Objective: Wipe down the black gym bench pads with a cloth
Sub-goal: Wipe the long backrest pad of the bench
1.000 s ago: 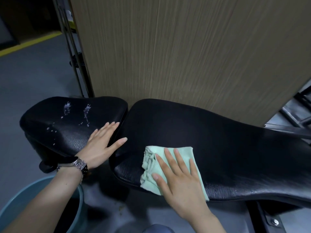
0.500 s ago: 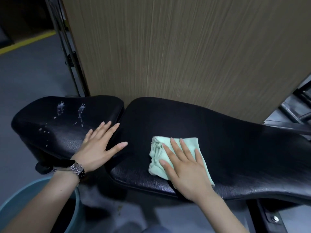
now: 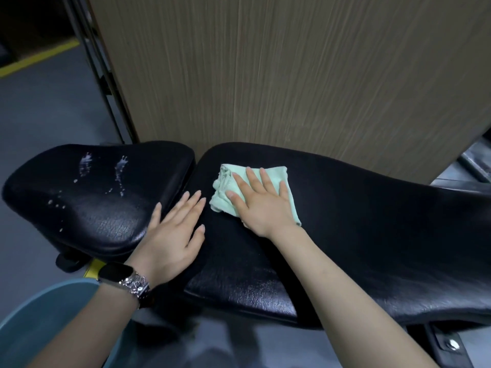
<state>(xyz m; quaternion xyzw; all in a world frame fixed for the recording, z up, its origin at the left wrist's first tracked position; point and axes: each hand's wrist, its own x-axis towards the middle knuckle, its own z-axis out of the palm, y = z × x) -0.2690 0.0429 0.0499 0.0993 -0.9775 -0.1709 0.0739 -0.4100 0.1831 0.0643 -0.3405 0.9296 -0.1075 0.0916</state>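
Since a second ago the right hand [image 3: 261,205] has pushed the cloth [image 3: 255,193] from the near edge of the long pad [image 3: 372,235] toward its far side, roughly a 12 o'clock stroke; the cloth now sits at that pad's left end, close to the gap. Left hand [image 3: 172,235] has shifted a bit too, now straddling the gap between the seat pad [image 3: 93,203] and long pad.

Grip state: right hand flat, fingers straight and spread, palm pressing the cloth down, no pinch. Left hand flat too, fingers extended, bracing only, holding nothing.

Handling, my read:
- Cloth is light, soft, folded, bunched at its 9 o'clock edge. Likely slides easily on the vinyl; flat palm pressure keeps it from rolling up. To lift it, pinch the bunched edge.
- Pads look like stiff padded vinyl, textured and glossy, fixed to the frame. They take pressure fine.
- White splatter [image 3: 87,166] sits on the seat pad at 10 o'clock from the left hand, not yet wiped. Probably wet, so slick.

Blue bucket [image 3: 53,322] at 7 o'clock, under the left forearm. Wood-grain panel [image 3: 292,75] directly behind the bench.
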